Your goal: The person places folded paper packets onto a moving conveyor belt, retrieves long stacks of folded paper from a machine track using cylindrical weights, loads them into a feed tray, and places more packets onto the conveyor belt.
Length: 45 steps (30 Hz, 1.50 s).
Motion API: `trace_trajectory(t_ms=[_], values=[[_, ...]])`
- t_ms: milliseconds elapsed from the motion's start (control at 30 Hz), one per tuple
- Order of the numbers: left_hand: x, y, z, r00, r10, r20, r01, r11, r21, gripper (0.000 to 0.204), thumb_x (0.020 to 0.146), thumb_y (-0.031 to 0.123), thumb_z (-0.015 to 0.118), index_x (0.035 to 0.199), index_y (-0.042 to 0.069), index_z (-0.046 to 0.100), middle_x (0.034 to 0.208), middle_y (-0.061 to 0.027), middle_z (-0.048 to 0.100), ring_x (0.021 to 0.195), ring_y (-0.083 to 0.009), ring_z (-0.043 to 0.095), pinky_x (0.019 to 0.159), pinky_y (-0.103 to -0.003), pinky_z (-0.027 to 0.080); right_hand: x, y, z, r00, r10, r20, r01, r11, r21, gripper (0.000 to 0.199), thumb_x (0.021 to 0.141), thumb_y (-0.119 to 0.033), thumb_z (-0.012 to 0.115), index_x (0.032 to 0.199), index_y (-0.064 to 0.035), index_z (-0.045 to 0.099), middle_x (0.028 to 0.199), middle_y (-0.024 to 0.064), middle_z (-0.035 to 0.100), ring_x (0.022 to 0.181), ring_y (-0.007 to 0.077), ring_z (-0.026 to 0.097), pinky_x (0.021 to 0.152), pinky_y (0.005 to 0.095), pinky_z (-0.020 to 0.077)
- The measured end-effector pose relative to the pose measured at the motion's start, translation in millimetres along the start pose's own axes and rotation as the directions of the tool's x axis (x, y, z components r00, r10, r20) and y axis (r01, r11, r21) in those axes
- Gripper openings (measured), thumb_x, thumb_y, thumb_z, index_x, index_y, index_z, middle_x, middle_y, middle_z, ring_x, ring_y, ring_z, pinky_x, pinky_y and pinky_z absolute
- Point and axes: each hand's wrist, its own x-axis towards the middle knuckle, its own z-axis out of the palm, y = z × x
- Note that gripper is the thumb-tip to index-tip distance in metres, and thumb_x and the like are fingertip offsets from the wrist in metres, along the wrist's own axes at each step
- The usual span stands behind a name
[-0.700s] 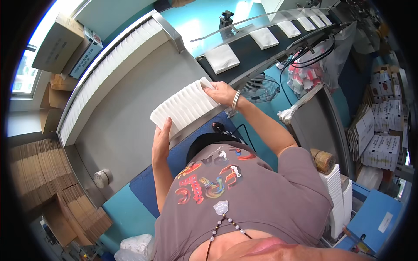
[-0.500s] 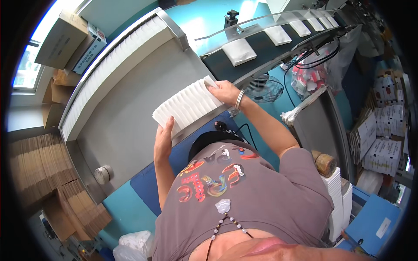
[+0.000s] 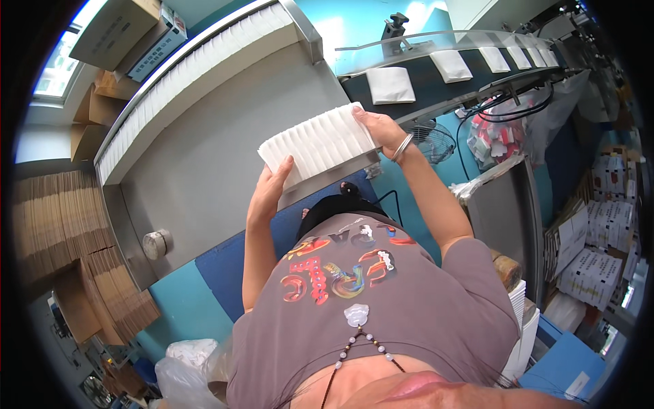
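A row of white folded tissue packs or napkins, pressed together as one stack [image 3: 317, 144], is held between my two hands over the near edge of the metal table [image 3: 225, 146]. My left hand [image 3: 270, 189] grips the stack's left end, thumb on top. At its right end my right hand [image 3: 381, 129] is closed round it, a bangle on the wrist. The undersides of both hands are hidden. Along the table's far left side runs a long curved row of the same white stacks [image 3: 197, 71].
Beyond my right hand a dark conveyor belt [image 3: 419, 83] carries several white folded squares. A fan [image 3: 432, 141] and a clear bag of red and white scraps [image 3: 496, 136] sit below it. Flattened cartons [image 3: 61, 211] stand at left. A round roll [image 3: 157, 244] rests on the table's near left corner.
Both hands stay on the stack and have shifted slightly up and right in view with it. The whole view has turned a little, and the squares on the belt sit in different places.
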Motion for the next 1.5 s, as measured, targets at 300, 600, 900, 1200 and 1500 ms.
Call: trace_trajectory(t_ms=[300,600,900,1200,1500], values=[[1,-6,-4,1.0,-0.017,-0.003,0.017,0.999,-0.044,0.067,0.091,0.038,0.056,0.137,-0.004,0.032,0.135,-0.0171,0.043,0.128,-0.025,0.038,0.107,-0.036,0.026,15,4,-25,0.964,0.105,-0.244,-0.052,0.975,0.217,0.047,0.09,-0.043,0.056,0.111,-0.001,0.055,0.099,0.0096,0.063,0.084,0.017,0.064,0.074,0.0315,0.0533],[1,0,3,1.0,0.0,0.021,0.0,1.0,0.001,0.066,0.092,0.037,0.055,0.137,-0.005,0.032,0.136,-0.0168,0.042,0.128,-0.0245,0.038,0.107,-0.035,0.026,-7,7,3,1.0,-0.01,0.001,0.01,0.998,-0.067,0.048,0.091,-0.038,0.059,0.112,0.0049,0.059,0.105,0.0095,0.065,0.091,0.0136,0.062,0.08,0.0256,0.0492],[1,-1,2,1.0,0.001,0.03,0.0,0.999,-0.039,0.065,0.092,0.036,0.055,0.137,-0.005,0.032,0.136,-0.0165,0.042,0.128,-0.0242,0.038,0.107,-0.035,0.026,7,13,-10,0.997,-0.023,-0.072,0.01,0.984,-0.177,0.036,0.092,-0.03,0.057,0.107,0.0034,0.061,0.099,0.0089,0.065,0.086,0.0143,0.063,0.073,0.03,0.0519],[8,-6,4,0.999,0.016,0.05,-0.013,0.999,-0.051,0.066,0.092,0.038,0.055,0.137,-0.005,0.032,0.135,-0.0161,0.043,0.127,-0.0237,0.038,0.106,-0.035,0.027,-2,1,0,0.999,0.001,0.043,-0.006,0.995,0.101,0.058,0.085,-0.047,0.063,0.112,0.0042,0.058,0.104,0.0117,0.065,0.089,0.0144,0.064,0.077,0.0278,0.053],[8,-5,6,0.998,0.014,0.06,-0.011,0.999,-0.053,0.066,0.092,0.037,0.055,0.138,-0.004,0.031,0.136,-0.0166,0.042,0.129,-0.0244,0.036,0.107,-0.035,0.026,-1,5,2,0.998,0.006,0.058,0.026,0.845,-0.534,0.041,0.092,-0.034,0.055,0.112,0.0007,0.061,0.101,0.0112,0.066,0.087,0.0153,0.064,0.077,0.0291,0.0529]])
